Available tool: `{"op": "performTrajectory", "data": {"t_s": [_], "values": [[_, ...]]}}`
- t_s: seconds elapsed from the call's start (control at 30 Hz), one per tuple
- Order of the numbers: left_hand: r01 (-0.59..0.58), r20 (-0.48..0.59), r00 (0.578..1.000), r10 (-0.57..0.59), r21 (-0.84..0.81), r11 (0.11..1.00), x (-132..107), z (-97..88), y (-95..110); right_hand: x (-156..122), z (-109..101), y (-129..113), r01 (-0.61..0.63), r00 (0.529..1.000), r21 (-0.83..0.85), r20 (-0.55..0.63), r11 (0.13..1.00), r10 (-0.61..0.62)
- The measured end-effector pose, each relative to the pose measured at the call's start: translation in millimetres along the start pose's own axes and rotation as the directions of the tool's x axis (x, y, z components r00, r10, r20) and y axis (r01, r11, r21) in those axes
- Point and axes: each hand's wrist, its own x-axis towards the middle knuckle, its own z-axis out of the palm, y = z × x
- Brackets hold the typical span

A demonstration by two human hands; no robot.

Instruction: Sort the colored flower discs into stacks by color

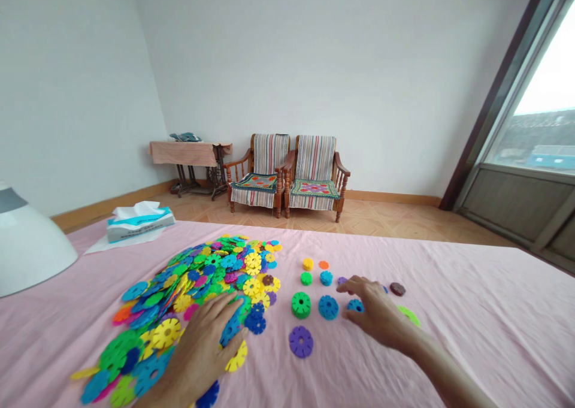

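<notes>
A heap of notched plastic flower discs [184, 276] in many colours spreads over the left of the cloth. My left hand [202, 342] rests on its near right side, thumb and fingers apart, by a blue disc [230, 329] and a yellow disc [236, 357]. My right hand [375, 312] hovers over small groups of discs, thumb and fingers spread. Its fingertips are close to a small purple disc [342, 280] and a blue disc [355, 305], both partly covered. Left of it are a blue stack [328, 307], a green stack [300, 304] and a purple disc [300, 341].
A tissue pack [140, 223] and a white rounded object [31, 246] stand at the left. Brown discs [398, 289] and a lime disc [409, 316] lie right of my right hand. Beyond the pink cloth [485, 312] are two wooden armchairs [315, 168].
</notes>
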Motion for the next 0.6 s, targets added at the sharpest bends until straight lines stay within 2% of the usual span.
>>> {"op": "performTrajectory", "data": {"t_s": [0.2,0.6], "values": [[0.008,-0.015,1.0,-0.009,-0.019,1.0,-2.1,5.5,-2.5,9.7,15.9,-23.8,0.026,0.999,-0.015,0.033,1.0,-0.025],[0.009,-0.007,1.0,-0.009,-0.005,1.0,-4.5,7.9,-3.2,12.4,19.7,-23.0,0.007,1.0,0.029,0.013,1.0,-0.007]]}}
